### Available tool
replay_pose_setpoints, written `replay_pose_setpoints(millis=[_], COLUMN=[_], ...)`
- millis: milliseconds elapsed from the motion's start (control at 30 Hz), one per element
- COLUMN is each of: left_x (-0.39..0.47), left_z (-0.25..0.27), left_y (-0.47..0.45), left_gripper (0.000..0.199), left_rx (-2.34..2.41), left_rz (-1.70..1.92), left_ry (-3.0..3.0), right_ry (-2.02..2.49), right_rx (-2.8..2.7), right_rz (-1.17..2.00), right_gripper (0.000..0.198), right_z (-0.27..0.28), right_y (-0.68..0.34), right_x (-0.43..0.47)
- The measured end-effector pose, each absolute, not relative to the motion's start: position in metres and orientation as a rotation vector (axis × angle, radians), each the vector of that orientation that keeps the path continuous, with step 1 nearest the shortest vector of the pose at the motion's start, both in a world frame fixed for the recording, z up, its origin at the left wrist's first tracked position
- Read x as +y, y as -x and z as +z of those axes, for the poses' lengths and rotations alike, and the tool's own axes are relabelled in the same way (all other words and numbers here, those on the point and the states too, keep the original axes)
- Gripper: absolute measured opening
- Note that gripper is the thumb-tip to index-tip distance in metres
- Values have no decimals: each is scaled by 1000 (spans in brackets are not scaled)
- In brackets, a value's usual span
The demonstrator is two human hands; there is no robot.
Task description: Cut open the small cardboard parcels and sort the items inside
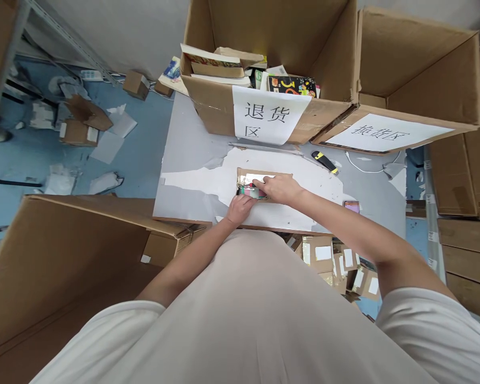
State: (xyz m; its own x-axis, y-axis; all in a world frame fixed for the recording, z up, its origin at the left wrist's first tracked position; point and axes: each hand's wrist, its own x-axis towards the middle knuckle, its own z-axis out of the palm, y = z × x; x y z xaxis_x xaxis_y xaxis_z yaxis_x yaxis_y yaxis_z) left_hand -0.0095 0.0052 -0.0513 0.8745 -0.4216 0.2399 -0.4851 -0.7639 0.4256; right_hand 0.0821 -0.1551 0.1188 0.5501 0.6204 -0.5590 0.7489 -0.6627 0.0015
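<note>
A pale shirt point(260, 309) was nearest, and beyond it a small cardboard parcel point(251, 179) lay on a table point(188, 144), left hand point(240, 209) at its near edge, right hand point(280, 189) on top, whether either gripped it impossible to tell

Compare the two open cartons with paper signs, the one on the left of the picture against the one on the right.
Books fill part of the left carton; none show in the right carton.
The left carton's sign has its characters in two lines; the right carton's sign has them in one.
The left carton looks wider than the right carton.
Both are brown cardboard, with black characters on white paper.
</note>
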Motion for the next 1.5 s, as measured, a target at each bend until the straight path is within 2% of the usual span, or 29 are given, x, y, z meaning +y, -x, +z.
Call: replay_pose_setpoints(millis=[200,333,500,633,1000,1500], left_x=[6,5,5,5,0,-3], left_z=[-54,-55,-54,-51,-44,-46], left_y=[8,9,9,8,7,11], left_gripper=[32,30,31,33,31,29], left_rx=[-675,-653,-683,-669,-605,-595], left_rz=[179,189,191,158,63,180], left_ry=[-2559,-2562,-2548,-2556,-2549,-2609], right_ry=[-2435,-2440,-2482,-2470,-2394,-2442], right_rx=[1161,1108,1140,1145,1152,933], right_rz=[-842,-849,-755,-804,-838,-900], right_gripper=[37,37,43,51,55,61], right_z=[150,151,125,114,108,117], right_y=[-87,-84,-84,-86,-92,-69], right_x=[-114,-109,-139,-158,-186,-274])
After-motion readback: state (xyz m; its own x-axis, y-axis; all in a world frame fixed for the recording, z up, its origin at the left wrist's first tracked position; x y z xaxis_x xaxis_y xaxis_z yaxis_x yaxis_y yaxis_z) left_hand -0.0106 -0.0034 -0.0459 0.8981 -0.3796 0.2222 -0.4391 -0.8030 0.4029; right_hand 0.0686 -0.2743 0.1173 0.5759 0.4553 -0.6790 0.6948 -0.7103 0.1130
